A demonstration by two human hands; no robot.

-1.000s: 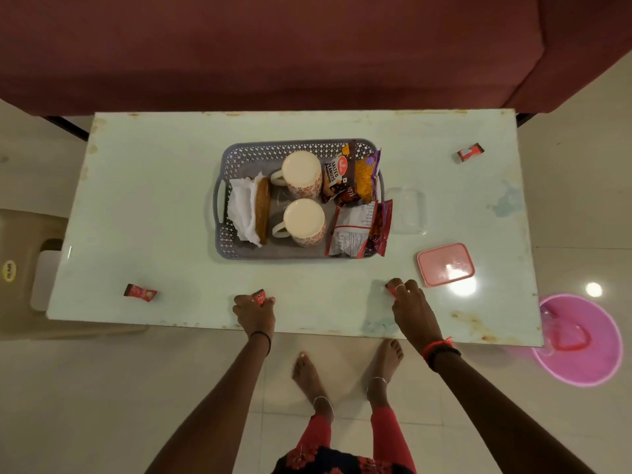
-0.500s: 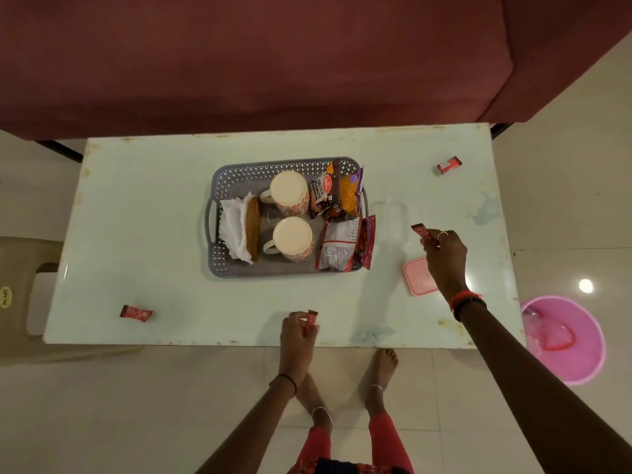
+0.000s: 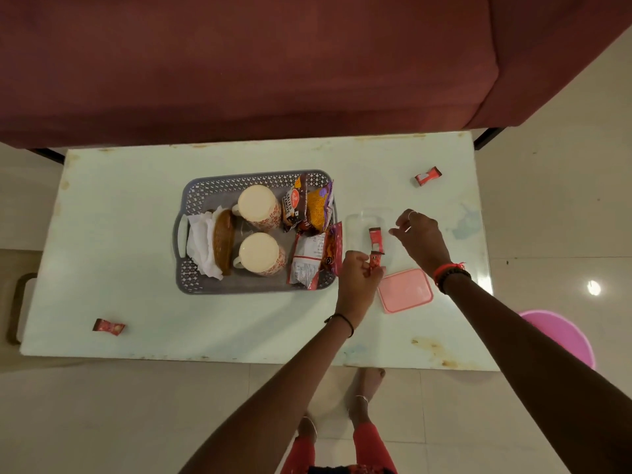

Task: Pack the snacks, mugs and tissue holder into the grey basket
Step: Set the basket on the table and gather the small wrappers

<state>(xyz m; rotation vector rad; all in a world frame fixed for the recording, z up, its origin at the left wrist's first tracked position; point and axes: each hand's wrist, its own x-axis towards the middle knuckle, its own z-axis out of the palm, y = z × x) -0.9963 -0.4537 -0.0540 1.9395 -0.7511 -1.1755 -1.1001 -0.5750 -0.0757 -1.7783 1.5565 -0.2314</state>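
A clear tub (image 3: 366,227) beside the basket (image 3: 219,186) is hard to make out; a red sachet (image 3: 376,239) lies in it. One packet (image 3: 294,206) reads "SALTED"; other print is illegible. The left hand (image 3: 359,278) pinches a second sachet (image 3: 374,261) at the tub's edge. The right hand (image 3: 422,237) hovers loose-fingered, holding nothing. Both mugs (image 3: 258,206) and the tissue holder (image 3: 222,242) sit in the basket.

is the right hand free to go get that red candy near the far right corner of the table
Probably yes: the right hand looks empty, fingers spread, and only bare table lies between it and the candy.
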